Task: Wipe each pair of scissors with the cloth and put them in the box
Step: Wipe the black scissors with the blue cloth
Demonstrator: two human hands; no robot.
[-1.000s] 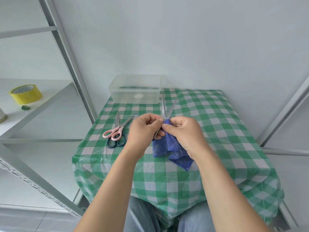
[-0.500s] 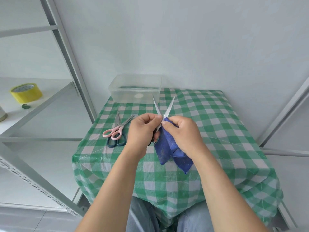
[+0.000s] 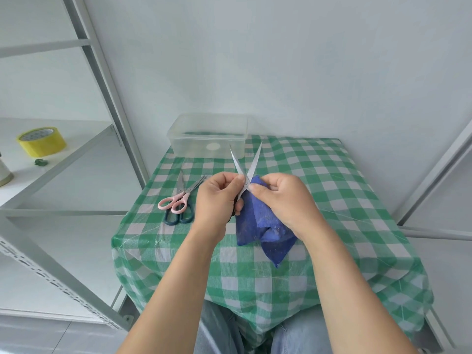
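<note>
A roll of yellow tape stands on a pale shelf at the far left of the frame, with a small green scrap just below it.

Right of the shelf frame, two pairs of scissors lie on the green checked worktop, left of centre. The pink-handled scissors lie across the dark-handled scissors, handles toward the bottom of the frame, blades pointing up.

Above them, at the worktop's far edge against the wall, sits the clear plastic box, uncovered.

At the centre of the frame, the left hand holds a third pair, the silver scissors, above the worktop. Its grip is curled round the handle end, which is mostly hidden behind the fingers. The blades stand spread in a V, tips pointing up toward the box.

Just right of it, the right hand has its grip pinching the blue cloth against the scissors near the pivot. The rest of the cloth hangs bunched below both hands, its lowest corner pointing toward the bottom of the frame.
</note>
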